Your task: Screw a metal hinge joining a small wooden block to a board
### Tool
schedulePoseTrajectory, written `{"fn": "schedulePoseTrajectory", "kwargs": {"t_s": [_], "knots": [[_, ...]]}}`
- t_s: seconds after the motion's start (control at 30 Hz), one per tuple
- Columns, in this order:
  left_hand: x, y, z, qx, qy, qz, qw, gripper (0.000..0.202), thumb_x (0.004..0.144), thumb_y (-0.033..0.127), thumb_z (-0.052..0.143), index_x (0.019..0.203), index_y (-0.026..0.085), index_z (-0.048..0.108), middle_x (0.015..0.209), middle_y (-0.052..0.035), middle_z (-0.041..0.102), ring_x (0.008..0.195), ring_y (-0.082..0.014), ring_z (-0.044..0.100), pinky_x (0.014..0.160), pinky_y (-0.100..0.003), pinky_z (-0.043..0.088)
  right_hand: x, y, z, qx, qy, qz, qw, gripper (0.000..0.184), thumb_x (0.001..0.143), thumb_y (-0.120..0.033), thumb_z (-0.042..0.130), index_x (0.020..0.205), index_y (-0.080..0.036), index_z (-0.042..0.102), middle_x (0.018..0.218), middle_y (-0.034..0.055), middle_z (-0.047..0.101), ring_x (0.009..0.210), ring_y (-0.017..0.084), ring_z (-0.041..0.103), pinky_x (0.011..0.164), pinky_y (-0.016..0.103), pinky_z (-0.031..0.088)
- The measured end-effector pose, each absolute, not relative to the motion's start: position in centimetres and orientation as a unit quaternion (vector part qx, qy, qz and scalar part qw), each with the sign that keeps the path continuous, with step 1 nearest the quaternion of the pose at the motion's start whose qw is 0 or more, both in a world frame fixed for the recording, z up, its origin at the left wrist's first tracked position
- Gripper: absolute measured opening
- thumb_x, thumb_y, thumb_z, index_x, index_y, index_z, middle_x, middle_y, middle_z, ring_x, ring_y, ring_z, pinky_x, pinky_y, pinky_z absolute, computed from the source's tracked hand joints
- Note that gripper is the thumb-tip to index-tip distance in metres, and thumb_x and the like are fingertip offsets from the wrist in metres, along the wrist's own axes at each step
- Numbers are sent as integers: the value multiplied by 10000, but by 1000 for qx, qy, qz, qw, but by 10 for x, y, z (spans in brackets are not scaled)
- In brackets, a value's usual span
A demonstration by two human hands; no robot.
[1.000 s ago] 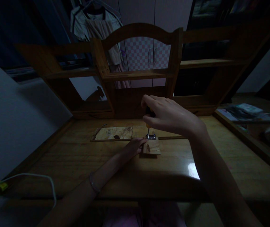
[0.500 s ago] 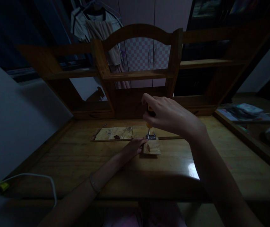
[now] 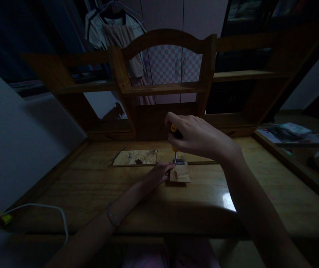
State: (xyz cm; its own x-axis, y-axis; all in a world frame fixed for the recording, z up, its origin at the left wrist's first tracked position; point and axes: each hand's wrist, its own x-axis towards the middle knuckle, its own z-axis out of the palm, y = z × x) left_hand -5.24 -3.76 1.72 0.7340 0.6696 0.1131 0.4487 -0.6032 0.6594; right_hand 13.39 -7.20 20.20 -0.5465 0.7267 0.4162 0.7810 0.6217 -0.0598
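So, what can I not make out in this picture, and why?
In the head view:
Handle of the screwdriver: mostly covered by the right hand.
Whether its tip sits in a screw at the metal fitting: too small, dim.
Far left corner of the wooden piece: under the left hand.
Identity of the yellow object: blurred.

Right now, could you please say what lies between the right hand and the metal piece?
The head view shows the screwdriver's shaft between the right hand and the metal piece.

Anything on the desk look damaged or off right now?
Yes: the pale panel on the desk, beyond the left hand, has dark blotches, unlike the even surface around it. Too dim to tell stain from damage.
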Motion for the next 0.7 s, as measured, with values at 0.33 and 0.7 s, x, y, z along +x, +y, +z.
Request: {"fn": "schedulePoseTrajectory", "kwargs": {"t_s": [0.33, 0.7], "knots": [[-50, -42, 26, 872, 327, 167, 323, 287, 863, 100, 578, 1141, 141, 640, 1121, -115, 690, 1067, -236, 652, 965, -331, 489, 136, -71, 201, -445, -868, -65, 210, 234, 915, -331, 509, 1096, -184, 498, 1041, 83, 667, 924, 237, 633, 741, 323, 375], [-47, -36, 19, 869, 344, 157, 319, 237, 826, 57, 605, 1046, 135, 640, 1025, -96, 694, 940, -214, 659, 867, -283, 486, 135, -69, 201, -470, -855, -116, 186, 268, 978, -279, 416, 1200, -154, 499, 1006, 105, 695, 877, 224, 628, 708, 322, 336]]}}
